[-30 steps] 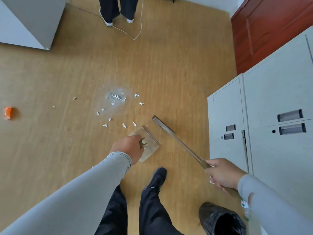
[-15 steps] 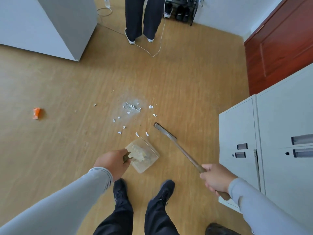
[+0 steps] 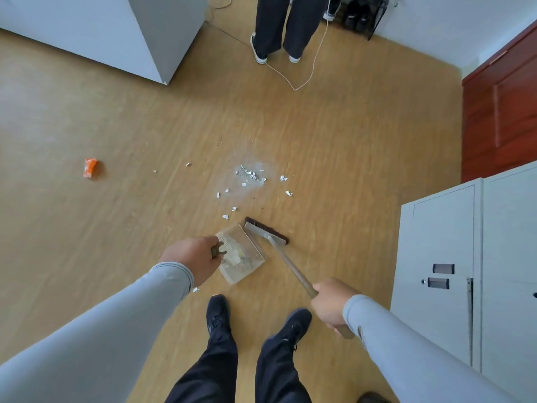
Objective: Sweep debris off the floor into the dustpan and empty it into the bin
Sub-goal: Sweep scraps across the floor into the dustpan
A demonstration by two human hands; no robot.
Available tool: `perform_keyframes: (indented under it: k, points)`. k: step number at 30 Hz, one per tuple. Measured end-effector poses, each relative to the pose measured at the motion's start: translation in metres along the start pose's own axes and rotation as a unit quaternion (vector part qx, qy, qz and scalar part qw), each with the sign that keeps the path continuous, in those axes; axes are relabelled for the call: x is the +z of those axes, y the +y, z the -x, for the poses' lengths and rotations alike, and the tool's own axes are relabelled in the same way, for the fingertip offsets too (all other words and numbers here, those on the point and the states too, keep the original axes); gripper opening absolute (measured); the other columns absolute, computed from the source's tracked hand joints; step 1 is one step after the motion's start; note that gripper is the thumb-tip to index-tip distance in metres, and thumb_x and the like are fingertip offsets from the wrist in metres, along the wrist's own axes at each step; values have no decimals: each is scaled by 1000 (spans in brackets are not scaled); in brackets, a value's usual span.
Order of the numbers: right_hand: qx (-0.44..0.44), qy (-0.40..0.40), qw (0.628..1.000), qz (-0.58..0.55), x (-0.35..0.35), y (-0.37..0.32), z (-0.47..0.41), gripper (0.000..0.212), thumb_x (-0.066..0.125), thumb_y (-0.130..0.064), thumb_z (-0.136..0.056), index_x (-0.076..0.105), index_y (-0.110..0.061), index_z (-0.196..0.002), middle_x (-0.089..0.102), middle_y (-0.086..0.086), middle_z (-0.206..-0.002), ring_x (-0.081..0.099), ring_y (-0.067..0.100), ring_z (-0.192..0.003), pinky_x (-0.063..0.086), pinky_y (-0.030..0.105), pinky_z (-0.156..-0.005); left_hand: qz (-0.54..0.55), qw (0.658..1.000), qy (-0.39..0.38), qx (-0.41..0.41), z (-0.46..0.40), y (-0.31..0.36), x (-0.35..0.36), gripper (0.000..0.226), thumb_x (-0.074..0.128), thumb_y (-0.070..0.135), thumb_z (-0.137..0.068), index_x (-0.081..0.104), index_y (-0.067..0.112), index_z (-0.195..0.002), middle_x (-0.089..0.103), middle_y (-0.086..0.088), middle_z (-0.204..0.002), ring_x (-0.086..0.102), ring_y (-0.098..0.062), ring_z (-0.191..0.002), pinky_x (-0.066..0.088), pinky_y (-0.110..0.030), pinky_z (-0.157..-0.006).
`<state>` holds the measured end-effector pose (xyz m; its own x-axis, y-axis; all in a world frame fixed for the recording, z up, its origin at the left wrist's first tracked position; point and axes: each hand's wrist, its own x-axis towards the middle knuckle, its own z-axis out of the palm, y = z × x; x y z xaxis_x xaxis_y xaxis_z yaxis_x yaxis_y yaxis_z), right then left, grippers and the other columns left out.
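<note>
White debris (image 3: pixel 252 176) lies scattered on the wooden floor ahead of me, in a dusty patch. A clear plastic dustpan (image 3: pixel 243 254) rests on the floor just in front of my feet, and my left hand (image 3: pixel 194 258) grips its handle. My right hand (image 3: pixel 331 304) holds the wooden handle of a broom (image 3: pixel 266 231), whose dark bristle head touches the floor beside the dustpan's right edge. One white scrap (image 3: pixel 195 290) lies under my left wrist. An orange scrap (image 3: pixel 90 167) lies far left.
Grey metal lockers (image 3: pixel 465 257) stand close on my right. A grey cabinet (image 3: pixel 116 30) fills the top left. Another person's legs (image 3: pixel 279 27) stand ahead with a white cable (image 3: pixel 302 80) on the floor. A dark bin rim (image 3: pixel 372 398) shows at the bottom right.
The view has tilted up and back. The broom head has swung left and lies against the dustpan's right edge, turned to show its bristles. Both hands keep their grips.
</note>
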<state>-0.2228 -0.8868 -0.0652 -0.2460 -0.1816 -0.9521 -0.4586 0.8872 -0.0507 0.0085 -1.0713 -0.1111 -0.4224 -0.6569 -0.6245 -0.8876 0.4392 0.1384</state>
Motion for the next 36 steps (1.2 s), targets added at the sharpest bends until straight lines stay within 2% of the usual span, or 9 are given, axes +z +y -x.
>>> perform_keyframes:
  k: [4, 10, 14, 19, 23, 25, 29, 32, 36]
  points:
    - [-5, -9, 994, -110, -40, 29, 35, 61, 54, -14, -97, 37, -22, -155, 58, 2, -56, 46, 12, -41, 41, 24, -43, 6, 1000, 2, 11, -3, -2, 0, 22, 45, 48, -98, 55, 33, -110, 60, 11, -78, 64, -20, -74, 51, -28, -59]
    - [16, 38, 996, -85, -12, 22, 19, 70, 49, -13, -90, 34, -28, -157, 62, 9, -67, 53, 19, -49, 44, 24, -45, 7, 1000, 6, 23, -2, 0, 1, 15, 44, 48, -100, 42, 34, -95, 60, 9, -78, 63, -17, -69, 50, -28, -56]
    - [28, 1, 995, -93, 9, 5, 17, 67, 48, -10, -90, 38, -23, -155, 65, 12, -73, 55, 22, -56, 47, 26, -51, 8, 999, 9, 29, 1, -5, 2, 17, 44, 49, -99, 48, 32, -95, 61, 9, -78, 63, -17, -69, 55, -29, -61]
    - [31, -7, 983, -182, -26, 36, 64, 60, 53, -16, -96, 39, -22, -154, 61, 2, -64, 47, 10, -47, 41, 22, -44, 21, 999, 6, 28, 12, -11, 0, 18, 44, 49, -98, 53, 33, -96, 62, 11, -78, 64, -16, -71, 53, -28, -60]
    - [12, 42, 989, -145, -47, 46, 81, 59, 54, -18, -97, 39, -23, -154, 60, 4, -67, 46, 12, -44, 41, 25, -44, 42, 999, 12, 22, 18, 3, -8, 19, 44, 49, -98, 54, 33, -97, 63, 12, -81, 64, -13, -72, 57, -29, -64]
    - [10, 73, 988, -134, -64, 47, 73, 54, 53, -17, -96, 46, -21, -149, 57, 6, -65, 45, 15, -43, 38, 23, -43, 53, 998, 14, 17, 15, 17, -15, 19, 44, 48, -98, 56, 33, -98, 64, 12, -81, 64, -14, -73, 57, -29, -66]
    - [-5, 113, 986, -122, -112, 40, 52, 25, 48, -15, -94, 59, -15, -116, 50, 4, -51, 44, 17, -40, 38, 23, -45, 72, 997, 18, -3, -1, 51, -31, 22, 43, 47, -97, 56, 30, -102, 67, 8, -87, 66, -21, -79, 55, -30, -66]
    - [-21, 142, 985, -95, -155, 40, 29, 33, 46, -16, -92, 65, -7, -117, 50, 3, -48, 45, 16, -37, 39, 23, -47, 89, 995, 22, -24, -20, 83, -42, 23, 43, 47, -98, 58, 31, -107, 68, 7, -90, 68, -22, -82, 59, -32, -72]
    - [-36, 153, 985, -73, -211, 44, -6, 31, 46, -18, -92, 68, -18, -113, 55, 3, -57, 51, 18, -43, 44, 25, -50, 113, 992, 26, -46, -52, 129, -54, 23, 44, 45, -99, 57, 29, -108, 66, 7, -89, 67, -23, -83, 57, -31, -71]
